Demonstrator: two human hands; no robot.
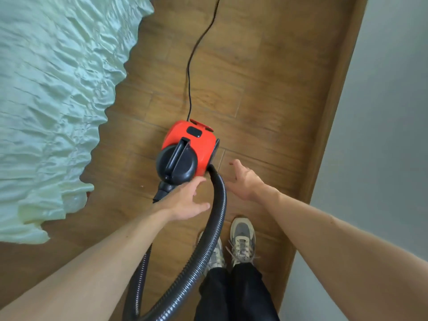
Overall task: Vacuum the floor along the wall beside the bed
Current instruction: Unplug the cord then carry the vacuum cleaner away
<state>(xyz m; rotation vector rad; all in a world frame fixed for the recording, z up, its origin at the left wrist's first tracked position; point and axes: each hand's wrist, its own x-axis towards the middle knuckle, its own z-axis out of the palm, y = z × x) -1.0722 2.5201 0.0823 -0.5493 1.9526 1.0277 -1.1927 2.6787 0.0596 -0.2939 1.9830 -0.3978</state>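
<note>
Two hands, both spread and empty: left hand (185,200), right hand (243,179), either side of bendy hose (218,212) | small red vacuum (192,141) likely light, hard-shelled | lift by black top handle (177,156)

The vacuum cleaner (188,144) has a glossy red plastic shell with a smooth black plastic handle (177,156). Its hose (208,239) is ribbed black plastic with a slight sheen. The floor (266,89) is brown wood-grain plank, satin-smooth. The bedspread (58,89) is pale green cloth, shiny and crinkled.
</note>
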